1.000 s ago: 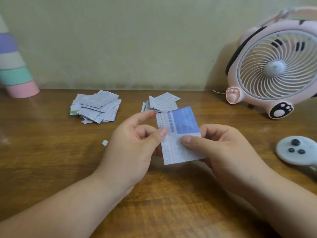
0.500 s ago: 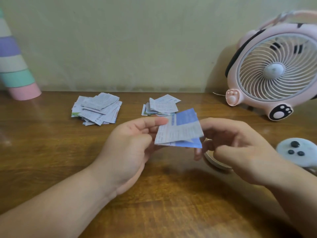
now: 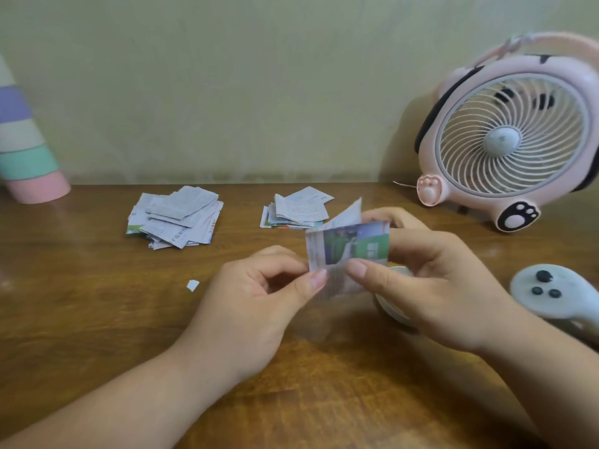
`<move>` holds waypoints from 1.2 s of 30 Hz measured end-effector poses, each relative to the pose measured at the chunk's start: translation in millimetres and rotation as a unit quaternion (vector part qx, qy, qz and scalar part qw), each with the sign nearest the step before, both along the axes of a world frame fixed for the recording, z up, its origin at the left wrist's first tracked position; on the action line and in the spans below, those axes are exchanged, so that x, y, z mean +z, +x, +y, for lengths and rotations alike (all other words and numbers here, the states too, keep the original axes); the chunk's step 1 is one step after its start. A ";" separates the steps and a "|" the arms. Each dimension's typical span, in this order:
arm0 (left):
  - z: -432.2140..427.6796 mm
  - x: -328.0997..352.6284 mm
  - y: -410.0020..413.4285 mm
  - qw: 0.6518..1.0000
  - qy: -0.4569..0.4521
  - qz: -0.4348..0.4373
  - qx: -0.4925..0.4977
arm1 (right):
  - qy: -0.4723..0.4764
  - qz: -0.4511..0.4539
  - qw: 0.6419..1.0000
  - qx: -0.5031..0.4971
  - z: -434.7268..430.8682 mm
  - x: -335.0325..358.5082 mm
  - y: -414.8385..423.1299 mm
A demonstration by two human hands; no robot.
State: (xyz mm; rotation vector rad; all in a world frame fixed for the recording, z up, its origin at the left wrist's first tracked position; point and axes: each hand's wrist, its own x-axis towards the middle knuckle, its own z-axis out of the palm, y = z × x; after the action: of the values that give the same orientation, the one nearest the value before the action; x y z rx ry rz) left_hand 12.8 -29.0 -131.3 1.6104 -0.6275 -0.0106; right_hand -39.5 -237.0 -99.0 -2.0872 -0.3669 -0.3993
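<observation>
A small printed paper slip [image 3: 348, 246], folded, with a green and blue picture side facing me, is held above the wooden table [image 3: 97, 319]. My left hand [image 3: 259, 296] pinches its lower left corner between thumb and forefinger. My right hand [image 3: 431, 280] pinches its right side, thumb in front and fingers behind. Two piles of similar slips lie further back: a loose bigger pile [image 3: 175, 220] at the left and a smaller pile [image 3: 296, 210] in the middle.
A pink paw-print desk fan [image 3: 509, 137] stands at the back right. A white controller [image 3: 554, 291] lies at the right edge. A round white object [image 3: 390, 306] shows under my right hand. A pastel striped cone [image 3: 22, 147] stands back left. A tiny paper scrap [image 3: 192, 284] lies left of my hands.
The slip went from flat with its text side up to folded and turned over, its picture side now facing me. Both hands shifted their hold, and the right hand moved up onto its right side.
</observation>
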 end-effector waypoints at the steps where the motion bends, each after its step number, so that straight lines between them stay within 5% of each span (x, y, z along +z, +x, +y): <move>1: -0.4 -0.1 -1.0 1.000 -0.003 0.004 -0.006 | 0.044 0.013 0.999 0.011 3.3 -1.1 -0.2; 8: -3.7 -1.1 -9.3 0.994 -0.025 0.103 -0.022 | 0.253 0.018 0.967 -0.023 21.9 -4.5 -3.7; 14: -0.4 1.1 -8.8 0.997 -0.029 0.060 -0.037 | 0.236 0.048 0.971 -0.006 27.0 -10.8 -4.2; 26: -2.3 -0.8 -9.0 0.984 -0.007 0.155 -0.085 | 0.196 0.054 0.978 -0.050 32.9 -0.7 -8.5; 36: -0.5 -2.6 -6.6 0.995 0.049 0.063 -0.051 | 0.269 0.075 0.959 -0.045 32.4 -2.8 -5.9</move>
State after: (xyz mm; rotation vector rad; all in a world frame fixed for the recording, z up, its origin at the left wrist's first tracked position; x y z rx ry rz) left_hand 6.2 -29.4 -133.9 1.6570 -0.6190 -0.2204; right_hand -45.4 -204.6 -101.8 -1.5882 -0.0583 -0.3444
